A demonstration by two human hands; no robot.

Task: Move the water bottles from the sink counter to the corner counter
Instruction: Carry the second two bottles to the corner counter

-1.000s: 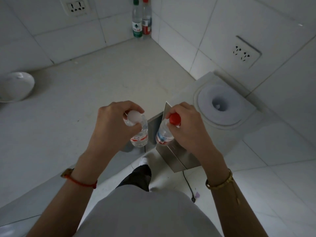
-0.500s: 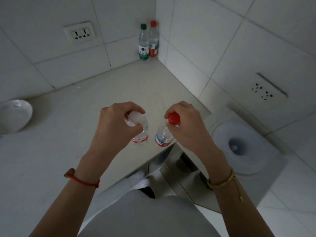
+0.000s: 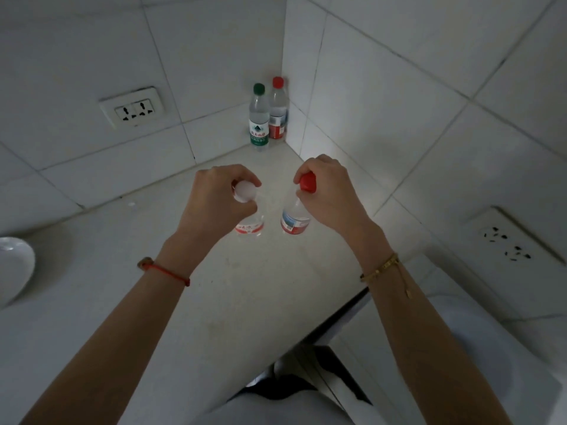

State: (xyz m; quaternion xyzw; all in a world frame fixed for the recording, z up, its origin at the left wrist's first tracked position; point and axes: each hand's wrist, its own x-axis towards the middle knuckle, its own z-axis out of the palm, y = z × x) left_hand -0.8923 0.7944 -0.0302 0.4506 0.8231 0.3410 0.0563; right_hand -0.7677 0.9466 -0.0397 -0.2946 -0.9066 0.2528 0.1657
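Currently, two small bottles are held by their necks above the counter [image 3: 251,302]. The white-capped bottle [image 3: 250,223] is gripped by the left hand [image 3: 214,200], fingers closed around its cap. The red-capped bottle [image 3: 295,220] is gripped likewise by the right hand [image 3: 329,194]. Whether either base touches the counter cannot be told. In the corner, a green-capped bottle [image 3: 259,118] and another red-capped one [image 3: 278,110] are seen upright, side by side.

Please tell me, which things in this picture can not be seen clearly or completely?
- Head view: white-capped bottle, its neck hidden by the left hand.
- Red-capped bottle: neck partly hidden by the right hand.
- Whether either bottle touches the counter: cannot tell.
- White bowl: cut off by the left edge.
- Corner bottles' label text: too small.
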